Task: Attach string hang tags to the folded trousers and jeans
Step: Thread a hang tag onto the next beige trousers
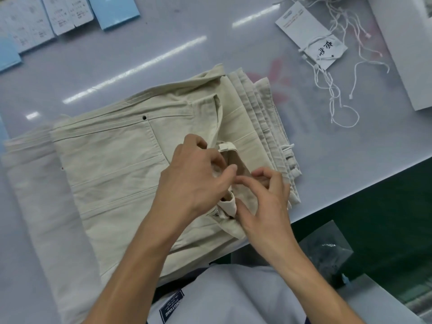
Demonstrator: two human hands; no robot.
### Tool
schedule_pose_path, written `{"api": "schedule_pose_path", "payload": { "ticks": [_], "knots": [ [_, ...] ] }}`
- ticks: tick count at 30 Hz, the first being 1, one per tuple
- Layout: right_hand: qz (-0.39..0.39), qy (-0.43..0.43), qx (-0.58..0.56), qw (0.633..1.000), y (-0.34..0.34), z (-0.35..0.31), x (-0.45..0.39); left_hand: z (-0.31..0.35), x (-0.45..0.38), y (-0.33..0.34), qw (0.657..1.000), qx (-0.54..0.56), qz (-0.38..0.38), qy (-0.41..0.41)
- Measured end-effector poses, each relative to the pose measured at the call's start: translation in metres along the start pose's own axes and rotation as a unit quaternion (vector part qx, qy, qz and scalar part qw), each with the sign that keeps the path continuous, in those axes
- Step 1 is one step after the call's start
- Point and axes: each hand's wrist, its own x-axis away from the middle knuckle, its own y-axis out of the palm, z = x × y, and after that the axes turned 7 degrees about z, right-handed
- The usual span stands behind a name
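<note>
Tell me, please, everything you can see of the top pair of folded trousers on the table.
The trousers are cream, cotton-like cloth, folded flat on a stack of like pairs. Seams cross the front, with a dark rivet at a pocket corner. The left hand and right hand pinch cloth at the waistband by a belt loop.

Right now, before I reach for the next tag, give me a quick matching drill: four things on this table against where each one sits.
Things:
1. beige trousers
2. loose white strings
3. blue cards
4. white box

Places:
A. far left of the table
B. right edge of the table
C. middle, under both hands
D. far right, around the hang tags

Pairs: 1-C, 2-D, 3-A, 4-B
</note>
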Motion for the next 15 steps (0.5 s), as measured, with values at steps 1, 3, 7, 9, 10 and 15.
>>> {"api": "schedule_pose_path", "payload": {
  "ticks": [1, 3, 7, 9, 10, 15],
  "knots": [
    [0.016, -0.019, -0.006, 1.000, 0.001, 0.001, 0.005, 0.002, 0.000, 0.002, 1.000, -0.015, 0.001, -0.008],
    [0.029, -0.072, 0.016, 0.997, 0.004, 0.004, 0.014, 0.001, 0.000, 0.005, 0.999, -0.037, 0.008, -0.023],
    [-0.060, -0.098, 0.027, 0.993, 0.009, 0.007, 0.018, -0.008, 0.005, 0.009, 0.997, 0.030, 0.025, -0.069],
    [-0.081, -0.096, 0.026, 0.992, 0.006, 0.005, 0.017, -0.009, 0.008, 0.012, 0.995, 0.054, 0.044, -0.073],
    [-0.087, -0.098, 0.022, 0.991, 0.004, 0.004, 0.016, -0.009, 0.009, 0.013, 0.994, 0.058, 0.050, -0.072],
    [-0.036, -0.113, -0.019, 0.993, 0.000, 0.018, 0.013, -0.026, 0.005, 0.009, 0.988, 0.142, 0.034, -0.057]
  ]
}}
